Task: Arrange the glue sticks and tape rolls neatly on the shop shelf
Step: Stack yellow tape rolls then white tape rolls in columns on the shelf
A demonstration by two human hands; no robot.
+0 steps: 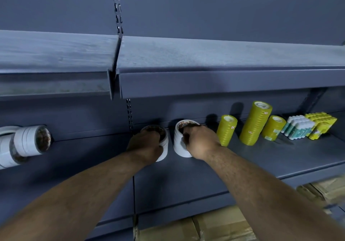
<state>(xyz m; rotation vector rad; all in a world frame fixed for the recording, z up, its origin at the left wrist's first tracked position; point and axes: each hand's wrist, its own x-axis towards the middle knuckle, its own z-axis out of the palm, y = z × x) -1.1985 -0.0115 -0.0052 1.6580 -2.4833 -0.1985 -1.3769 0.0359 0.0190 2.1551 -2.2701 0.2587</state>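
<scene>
Gripping the left white stack (pixel 165 146) with my left hand (pixel 146 144), the right white stack (pixel 178 144) with my right hand (pixel 198 143), just left of the yellow tape stacks (pixel 226 130), I should keep both upright, aligned.

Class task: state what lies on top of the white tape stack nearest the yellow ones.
The right hand grips the white tape stack from above, fingers over its rim. Part of the brown core opening shows; the rest is covered by the hand.
</scene>
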